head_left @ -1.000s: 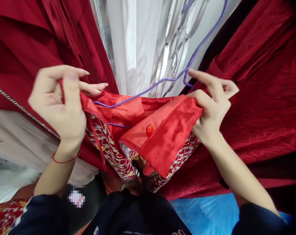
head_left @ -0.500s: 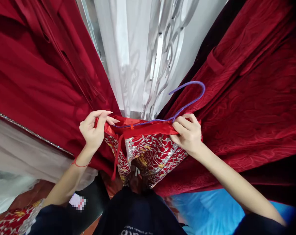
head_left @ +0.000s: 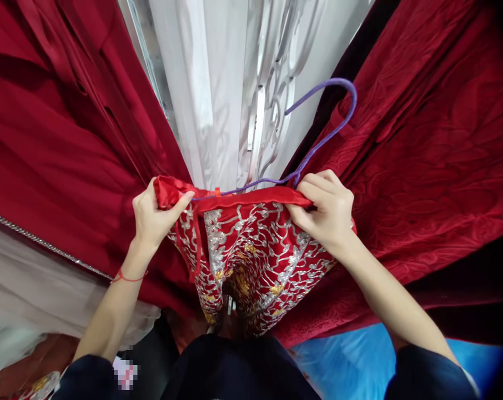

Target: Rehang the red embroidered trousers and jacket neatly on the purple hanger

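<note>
A red skirt (head_left: 251,239) with silver and gold embroidery hangs down between my hands, its satin waistband stretched sideways. The left end of that waistband is pinched in my left hand (head_left: 154,214), the thumb lying along its top edge. My right hand (head_left: 327,214) is closed round the other end, just under the neck of a purple hanger (head_left: 328,136). The hanger's hook points up and curls to the left. Its thin arm runs along the top of the waistband towards my left thumb; the rest is hidden by the cloth. A narrow red tie dangles near the left side.
Dark red garments hang at the left (head_left: 60,128) and right (head_left: 438,161). White cloth (head_left: 218,100) and a white scrolled metal frame (head_left: 262,119) stand behind. Pale tulle (head_left: 47,272) lies at lower left, and bright blue fabric (head_left: 351,361) at lower right.
The skirt and hanger have risen in view, the hook most of all. My left fingers have gone from loosely spread over the waistband to gripping it. The embroidered front is more visible.
</note>
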Demonstrator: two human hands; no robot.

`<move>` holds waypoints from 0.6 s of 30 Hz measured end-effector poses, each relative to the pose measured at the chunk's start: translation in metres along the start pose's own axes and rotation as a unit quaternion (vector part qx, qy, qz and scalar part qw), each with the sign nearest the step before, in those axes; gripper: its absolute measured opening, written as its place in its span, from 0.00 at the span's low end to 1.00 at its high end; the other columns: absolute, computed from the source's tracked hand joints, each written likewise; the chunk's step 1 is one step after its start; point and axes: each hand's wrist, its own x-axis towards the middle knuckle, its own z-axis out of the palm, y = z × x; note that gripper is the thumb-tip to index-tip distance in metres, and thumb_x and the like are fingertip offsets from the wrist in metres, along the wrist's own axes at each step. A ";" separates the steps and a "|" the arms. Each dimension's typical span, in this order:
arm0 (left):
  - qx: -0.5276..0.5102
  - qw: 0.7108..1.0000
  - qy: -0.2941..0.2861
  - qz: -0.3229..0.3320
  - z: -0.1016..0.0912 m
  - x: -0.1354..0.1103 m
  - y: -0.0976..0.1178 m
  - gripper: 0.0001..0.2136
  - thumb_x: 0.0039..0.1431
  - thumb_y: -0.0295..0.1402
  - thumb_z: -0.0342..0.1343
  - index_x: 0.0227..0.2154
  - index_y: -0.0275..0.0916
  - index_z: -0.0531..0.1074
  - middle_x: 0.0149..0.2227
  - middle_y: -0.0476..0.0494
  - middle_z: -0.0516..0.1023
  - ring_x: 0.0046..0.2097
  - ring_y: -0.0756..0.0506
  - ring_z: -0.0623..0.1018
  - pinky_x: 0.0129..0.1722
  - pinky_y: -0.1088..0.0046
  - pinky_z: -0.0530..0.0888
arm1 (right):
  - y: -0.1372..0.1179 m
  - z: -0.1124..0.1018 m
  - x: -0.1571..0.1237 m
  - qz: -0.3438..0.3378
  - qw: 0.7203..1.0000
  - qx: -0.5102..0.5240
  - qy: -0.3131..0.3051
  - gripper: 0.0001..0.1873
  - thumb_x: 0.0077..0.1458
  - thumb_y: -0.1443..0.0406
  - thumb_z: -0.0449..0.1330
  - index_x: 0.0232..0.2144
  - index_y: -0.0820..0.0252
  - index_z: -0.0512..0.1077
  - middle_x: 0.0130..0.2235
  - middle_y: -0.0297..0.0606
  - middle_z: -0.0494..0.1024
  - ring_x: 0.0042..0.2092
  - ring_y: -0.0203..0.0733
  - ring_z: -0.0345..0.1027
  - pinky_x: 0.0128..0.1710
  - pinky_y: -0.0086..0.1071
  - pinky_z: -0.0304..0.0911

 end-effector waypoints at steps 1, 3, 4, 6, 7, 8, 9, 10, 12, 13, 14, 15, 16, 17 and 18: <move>0.005 1.000 0.011 0.009 -0.002 0.002 0.000 0.16 0.49 0.45 0.67 0.27 0.39 0.70 0.21 0.53 0.71 0.23 0.49 0.71 0.28 0.70 0.70 | 0.000 -0.001 0.002 -0.001 1.000 0.001 0.000 0.17 0.56 0.66 0.54 0.18 0.55 0.52 0.20 0.29 0.56 0.25 0.36 0.49 0.35 0.36 0.55; 0.003 0.999 0.025 0.024 -0.009 0.008 0.005 0.15 0.49 0.45 0.67 0.25 0.40 0.70 0.20 0.54 0.70 0.22 0.51 0.68 0.26 0.71 0.67 | -0.003 -0.007 0.010 -0.003 1.000 0.004 0.003 0.18 0.55 0.67 0.54 0.18 0.55 0.51 0.20 0.29 0.55 0.24 0.35 0.48 0.33 0.35 0.54; -0.004 0.999 0.025 0.027 -0.013 0.014 0.008 0.15 0.50 0.44 0.67 0.24 0.39 0.71 0.20 0.54 0.70 0.22 0.52 0.68 0.26 0.72 0.67 | -0.005 -0.011 0.016 -0.001 1.000 0.009 0.006 0.18 0.55 0.67 0.54 0.18 0.55 0.51 0.20 0.28 0.54 0.24 0.34 0.47 0.32 0.35 0.53; -0.033 0.999 0.022 0.016 -0.023 0.025 0.018 0.15 0.51 0.43 0.67 0.24 0.39 0.71 0.22 0.55 0.70 0.23 0.54 0.67 0.25 0.74 0.66 | -0.011 -0.020 0.030 0.017 0.999 0.029 0.014 0.20 0.55 0.67 0.55 0.18 0.55 0.49 0.19 0.28 0.52 0.24 0.33 0.46 0.30 0.34 0.51; -0.048 0.998 0.026 0.005 -0.028 0.031 0.022 0.15 0.51 0.43 0.67 0.24 0.39 0.71 0.22 0.56 0.70 0.24 0.54 0.67 0.25 0.74 0.66 | -0.015 -0.024 0.038 0.031 0.998 0.043 0.018 0.20 0.55 0.67 0.56 0.18 0.55 0.49 0.19 0.28 0.52 0.24 0.33 0.46 0.29 0.34 0.50; -0.060 0.998 0.027 -0.008 -0.033 0.036 0.024 0.15 0.51 0.43 0.67 0.23 0.38 0.70 0.22 0.56 0.70 0.24 0.54 0.67 0.25 0.75 0.65 | -0.018 -0.027 0.045 0.045 0.997 0.056 0.021 0.21 0.55 0.67 0.56 0.17 0.55 0.49 0.19 0.28 0.51 0.24 0.33 0.46 0.29 0.33 0.49; -0.068 0.997 0.027 -0.021 -0.037 0.039 0.025 0.16 0.51 0.43 0.68 0.23 0.38 0.70 0.22 0.56 0.69 0.25 0.55 0.66 0.25 0.75 0.65 | -0.022 -0.028 0.051 0.056 0.996 0.069 0.019 0.21 0.54 0.67 0.56 0.17 0.55 0.49 0.19 0.28 0.51 0.24 0.33 0.47 0.28 0.33 0.48; -0.072 0.996 0.028 -0.034 -0.041 0.039 0.024 0.16 0.50 0.43 0.68 0.23 0.38 0.70 0.22 0.56 0.69 0.25 0.55 0.66 0.24 0.75 0.64 | -0.026 -0.028 0.055 0.062 0.995 0.080 0.012 0.20 0.54 0.68 0.56 0.17 0.55 0.50 0.19 0.28 0.51 0.24 0.33 0.47 0.27 0.33 0.48; -0.074 0.995 0.024 -0.063 -0.047 0.032 0.015 0.17 0.48 0.44 0.69 0.22 0.37 0.69 0.21 0.56 0.67 0.24 0.55 0.64 0.23 0.75 0.62 | -0.033 -0.023 0.058 0.057 0.994 0.095 -0.017 0.19 0.54 0.69 0.56 0.17 0.56 0.52 0.19 0.28 0.52 0.24 0.32 0.47 0.27 0.33 0.47; -0.073 0.994 0.021 -0.080 -0.049 0.025 0.008 0.17 0.47 0.44 0.69 0.22 0.37 0.69 0.21 0.56 0.67 0.24 0.54 0.64 0.23 0.75 0.62 | -0.036 -0.019 0.057 0.046 0.993 0.099 -0.038 0.18 0.53 0.69 0.55 0.17 0.56 0.53 0.19 0.28 0.53 0.24 0.32 0.48 0.27 0.32 0.48; -0.069 0.993 0.021 -0.097 -0.049 0.016 0.000 0.18 0.46 0.44 0.70 0.22 0.37 0.69 0.21 0.55 0.68 0.24 0.54 0.64 0.23 0.74 0.63 | -0.038 -0.014 0.054 0.031 0.993 0.097 -0.058 0.17 0.54 0.69 0.55 0.17 0.56 0.54 0.19 0.27 0.55 0.24 0.32 0.49 0.28 0.32 0.49; -0.061 0.991 0.024 -0.113 -0.048 0.006 -0.009 0.18 0.46 0.44 0.70 0.22 0.37 0.69 0.21 0.55 0.69 0.24 0.53 0.65 0.23 0.74 0.64 | -0.041 -0.008 0.050 0.013 0.994 0.085 -0.073 0.16 0.54 0.69 0.55 0.18 0.57 0.56 0.20 0.28 0.57 0.24 0.32 0.50 0.29 0.32 0.50; -0.051 0.991 0.034 -0.123 -0.047 -0.004 -0.017 0.17 0.46 0.44 0.69 0.22 0.38 0.69 0.21 0.54 0.70 0.24 0.52 0.67 0.24 0.73 0.65 | -0.042 -0.003 0.045 -0.007 0.995 0.064 -0.081 0.15 0.55 0.69 0.55 0.19 0.57 0.58 0.21 0.28 0.59 0.25 0.32 0.51 0.31 0.32 0.51; -0.042 0.991 0.037 -0.120 -0.045 -0.013 -0.025 0.16 0.49 0.44 0.68 0.24 0.38 0.70 0.23 0.52 0.72 0.25 0.50 0.69 0.26 0.71 0.67 | -0.043 0.003 0.040 -0.026 0.996 0.036 -0.081 0.14 0.56 0.68 0.55 0.20 0.57 0.60 0.23 0.29 0.61 0.26 0.33 0.52 0.33 0.33 0.52; -0.034 0.993 0.045 -0.108 -0.043 -0.022 -0.030 0.14 0.52 0.44 0.66 0.27 0.38 0.71 0.24 0.50 0.73 0.26 0.49 0.71 0.28 0.70 0.69 | -0.043 0.008 0.035 -0.043 0.996 0.005 -0.072 0.14 0.58 0.66 0.55 0.21 0.58 0.62 0.24 0.31 0.62 0.27 0.34 0.52 0.35 0.33 0.52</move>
